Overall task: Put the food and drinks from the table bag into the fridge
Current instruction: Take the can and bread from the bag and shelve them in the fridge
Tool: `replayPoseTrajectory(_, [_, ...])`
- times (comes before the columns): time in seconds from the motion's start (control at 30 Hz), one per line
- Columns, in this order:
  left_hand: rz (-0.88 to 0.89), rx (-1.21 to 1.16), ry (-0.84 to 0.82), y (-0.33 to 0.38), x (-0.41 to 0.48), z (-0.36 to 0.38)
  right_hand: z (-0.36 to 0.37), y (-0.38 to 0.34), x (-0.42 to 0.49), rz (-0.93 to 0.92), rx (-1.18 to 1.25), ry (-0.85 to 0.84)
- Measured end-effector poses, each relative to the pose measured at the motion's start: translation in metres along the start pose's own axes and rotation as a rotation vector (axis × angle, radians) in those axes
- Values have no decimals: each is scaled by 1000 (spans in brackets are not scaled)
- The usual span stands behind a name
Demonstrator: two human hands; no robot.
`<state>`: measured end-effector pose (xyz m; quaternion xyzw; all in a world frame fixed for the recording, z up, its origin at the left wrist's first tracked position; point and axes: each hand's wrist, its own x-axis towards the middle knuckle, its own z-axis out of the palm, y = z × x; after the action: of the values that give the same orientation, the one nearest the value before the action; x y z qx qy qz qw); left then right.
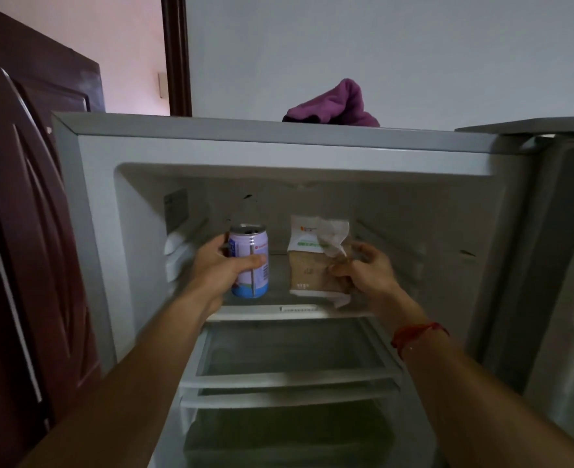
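My left hand (pixel 224 265) gripped the lilac-and-blue metal drink can (pixel 250 263) upright, so it would stand on the open grey fridge's (pixel 211 136) white top shelf (pixel 295 312). My right hand (pixel 363 268) pinched the clear plastic packet of brown bread (pixel 316 261) beside it, over the same shelf.

An open fridge (pixel 278 143) fills the middle of the frame. In its top compartment, at centre, the left hand (pixel 221 265) holds a can (pixel 249 244) upright above the top shelf (pixel 278 312). Just right of the can, the right hand (pixel 370 268) grips a packet (pixel 307 265). Lower shelves (pixel 292 376) sit beneath. A cloth (pixel 332 106) lies on top of the fridge, upper centre. A wooden door (pixel 25 197) stands at the left edge, the fridge door (pixel 565 265) at the right edge.
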<state>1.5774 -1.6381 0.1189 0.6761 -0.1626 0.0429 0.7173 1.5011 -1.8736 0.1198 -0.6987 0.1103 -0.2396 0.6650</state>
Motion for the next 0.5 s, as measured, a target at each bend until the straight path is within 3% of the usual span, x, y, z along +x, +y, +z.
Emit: replayPoseTrajectory(0.5, [-35,-16,9,-34,78,17,23,22,95,3,-11,-56])
